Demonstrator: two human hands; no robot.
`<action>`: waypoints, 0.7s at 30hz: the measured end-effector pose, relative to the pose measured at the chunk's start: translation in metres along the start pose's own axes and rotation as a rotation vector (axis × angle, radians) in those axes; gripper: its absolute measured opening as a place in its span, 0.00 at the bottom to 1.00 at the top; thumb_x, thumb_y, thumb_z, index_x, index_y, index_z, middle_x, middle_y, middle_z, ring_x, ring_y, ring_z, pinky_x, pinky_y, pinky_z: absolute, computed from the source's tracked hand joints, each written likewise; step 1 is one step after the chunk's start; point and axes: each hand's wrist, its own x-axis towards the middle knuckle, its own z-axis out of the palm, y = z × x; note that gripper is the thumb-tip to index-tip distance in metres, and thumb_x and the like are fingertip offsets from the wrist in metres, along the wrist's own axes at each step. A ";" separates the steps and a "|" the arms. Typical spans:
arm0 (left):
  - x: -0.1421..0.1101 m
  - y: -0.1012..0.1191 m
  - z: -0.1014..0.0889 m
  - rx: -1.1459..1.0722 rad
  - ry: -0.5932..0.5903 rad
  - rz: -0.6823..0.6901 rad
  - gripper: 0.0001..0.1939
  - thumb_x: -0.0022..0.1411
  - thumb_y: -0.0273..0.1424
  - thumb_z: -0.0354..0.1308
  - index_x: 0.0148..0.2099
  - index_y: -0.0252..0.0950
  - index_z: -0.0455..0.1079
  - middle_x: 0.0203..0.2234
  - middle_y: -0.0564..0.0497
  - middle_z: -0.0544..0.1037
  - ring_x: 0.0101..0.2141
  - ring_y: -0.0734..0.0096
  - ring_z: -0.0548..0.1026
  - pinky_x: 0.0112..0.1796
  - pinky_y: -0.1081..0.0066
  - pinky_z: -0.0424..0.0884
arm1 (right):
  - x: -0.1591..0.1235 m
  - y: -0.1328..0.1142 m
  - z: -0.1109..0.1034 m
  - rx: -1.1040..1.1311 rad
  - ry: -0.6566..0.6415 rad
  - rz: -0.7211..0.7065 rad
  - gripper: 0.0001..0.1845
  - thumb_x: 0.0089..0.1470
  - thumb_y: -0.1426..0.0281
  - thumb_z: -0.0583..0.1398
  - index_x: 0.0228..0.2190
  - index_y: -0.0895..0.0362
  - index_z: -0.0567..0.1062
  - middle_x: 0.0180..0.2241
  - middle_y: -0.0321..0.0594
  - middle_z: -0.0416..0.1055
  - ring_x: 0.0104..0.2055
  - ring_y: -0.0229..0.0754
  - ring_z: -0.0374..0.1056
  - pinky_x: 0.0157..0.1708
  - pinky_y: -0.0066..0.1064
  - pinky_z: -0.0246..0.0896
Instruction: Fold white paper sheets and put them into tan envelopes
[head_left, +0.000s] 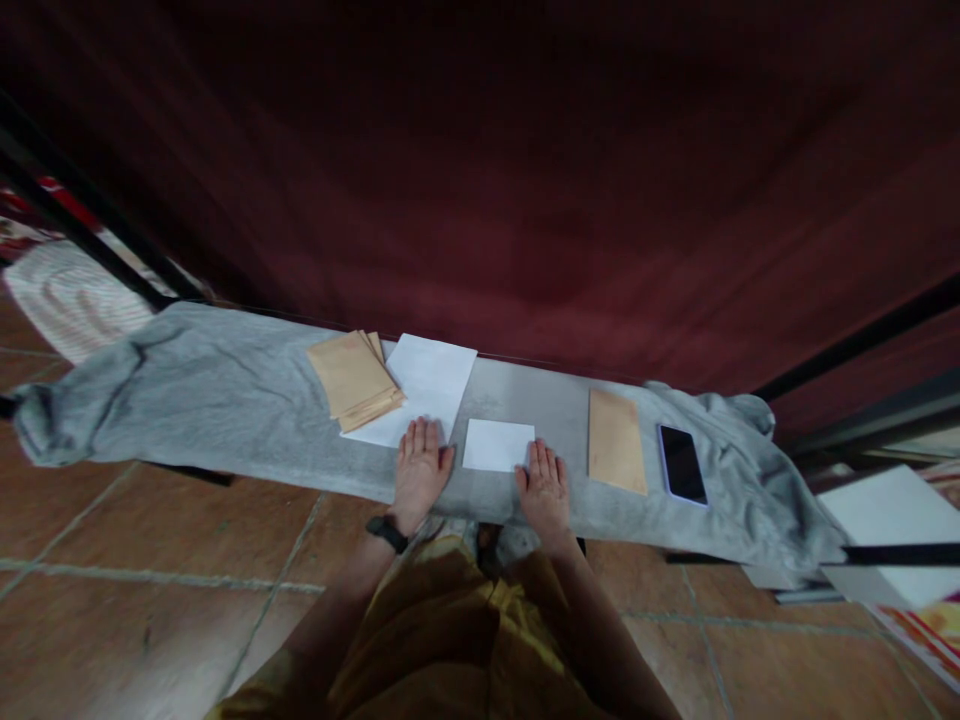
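Note:
My left hand (418, 468) lies flat with fingers spread on the grey cloth (210, 400), its fingertips touching the lower edge of a large white sheet (431, 385). My right hand (542, 488) also rests flat and open, its fingers at the bottom right corner of a small folded white paper (497, 444) that lies between the two hands. A stack of tan envelopes (352, 380) overlaps the large sheet on its left. A black band circles my left wrist.
A single tan envelope (616, 440) and a dark phone (682, 465) lie to the right on the cloth-covered bench. A dark red curtain (525, 180) hangs behind. White boards (892, 525) sit at the far right over the tiled floor (150, 540).

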 end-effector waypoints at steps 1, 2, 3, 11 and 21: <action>0.002 -0.005 0.002 0.024 -0.021 -0.026 0.30 0.70 0.39 0.49 0.67 0.24 0.61 0.66 0.30 0.62 0.67 0.44 0.58 0.63 0.49 0.58 | 0.000 0.000 0.000 0.001 -0.001 0.000 0.30 0.70 0.63 0.47 0.67 0.64 0.58 0.65 0.56 0.61 0.67 0.52 0.56 0.66 0.49 0.47; 0.004 -0.008 0.005 0.046 -0.041 -0.038 0.31 0.70 0.40 0.49 0.66 0.23 0.62 0.65 0.29 0.63 0.66 0.44 0.59 0.63 0.49 0.58 | 0.000 0.000 0.000 0.000 -0.003 0.001 0.30 0.70 0.63 0.47 0.67 0.64 0.58 0.65 0.56 0.61 0.68 0.52 0.56 0.66 0.49 0.47; 0.004 -0.011 0.007 0.065 -0.057 -0.037 0.31 0.70 0.40 0.49 0.65 0.22 0.62 0.65 0.29 0.64 0.66 0.44 0.60 0.63 0.50 0.59 | 0.000 0.000 0.000 -0.002 -0.006 0.001 0.30 0.70 0.63 0.47 0.67 0.64 0.58 0.65 0.56 0.61 0.68 0.52 0.55 0.66 0.49 0.47; 0.014 -0.024 -0.005 0.005 -0.001 -0.013 0.26 0.71 0.41 0.46 0.64 0.33 0.66 0.65 0.37 0.66 0.67 0.50 0.58 0.64 0.52 0.55 | 0.000 0.001 0.003 -0.006 -0.035 0.009 0.30 0.70 0.63 0.47 0.67 0.64 0.58 0.66 0.56 0.60 0.68 0.53 0.55 0.66 0.50 0.46; 0.079 -0.110 -0.041 0.010 0.099 -0.501 0.30 0.72 0.41 0.46 0.67 0.25 0.57 0.66 0.28 0.58 0.66 0.41 0.56 0.60 0.48 0.57 | -0.001 0.002 0.006 -0.013 -0.027 0.000 0.31 0.70 0.62 0.46 0.67 0.65 0.57 0.66 0.56 0.59 0.68 0.54 0.55 0.66 0.51 0.46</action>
